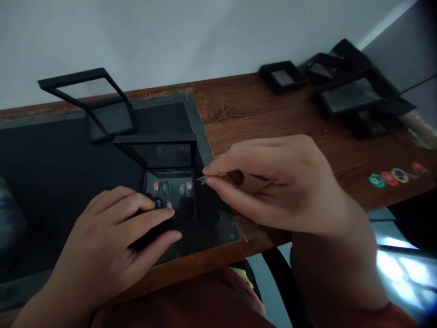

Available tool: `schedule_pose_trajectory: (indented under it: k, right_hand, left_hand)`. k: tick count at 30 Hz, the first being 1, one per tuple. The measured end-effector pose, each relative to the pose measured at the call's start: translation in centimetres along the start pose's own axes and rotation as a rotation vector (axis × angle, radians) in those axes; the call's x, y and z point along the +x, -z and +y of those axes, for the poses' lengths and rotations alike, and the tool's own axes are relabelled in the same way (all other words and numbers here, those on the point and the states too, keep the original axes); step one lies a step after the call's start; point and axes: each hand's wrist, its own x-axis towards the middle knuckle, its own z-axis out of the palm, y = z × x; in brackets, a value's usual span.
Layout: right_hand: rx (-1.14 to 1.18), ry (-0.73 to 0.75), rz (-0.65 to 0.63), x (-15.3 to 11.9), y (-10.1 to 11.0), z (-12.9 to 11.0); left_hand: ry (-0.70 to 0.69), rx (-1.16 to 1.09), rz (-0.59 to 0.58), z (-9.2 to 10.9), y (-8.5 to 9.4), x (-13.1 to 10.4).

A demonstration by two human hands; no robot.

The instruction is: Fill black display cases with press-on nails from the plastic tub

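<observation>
An open black display case (195, 196) lies on the dark mat, its clear-windowed lid (160, 155) tilted up at the back. Inside sit several small decorated pieces that look like press-on nails (165, 187), in two rows. My left hand (116, 237) lies over the case's left front part, fingers apart, the index fingertip at a colourful nail (169, 204) in the front row. Just right of the case, my right hand (283, 182) pinches a small clear piece (202, 179) between thumb and index finger. Its exact kind is too small to tell.
Behind the case stands another open black display case (111, 114). More black cases (355, 95) are piled at the back right, against the wall. Several round coloured stickers (388, 178) lie near the right front edge of the wooden table (235, 105).
</observation>
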Motion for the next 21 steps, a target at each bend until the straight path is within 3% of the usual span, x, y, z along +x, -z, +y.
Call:
schedule_pose_trajectory:
  k: [7,15,21]
  right_hand:
    - [0.022,0.043,-0.035,0.01,-0.15,0.32]
    - [-0.018,-0.026,-0.036,0.16,-0.43,0.18]
    - [0.004,-0.033,-0.055,0.14,-0.51,0.41]
  left_hand:
    - [0.036,0.054,-0.022,0.14,-0.15,-0.02]
    - [0.005,0.049,-0.043,0.34,-0.14,0.03]
    - [0.090,0.037,0.056,0.81,0.40,-0.10]
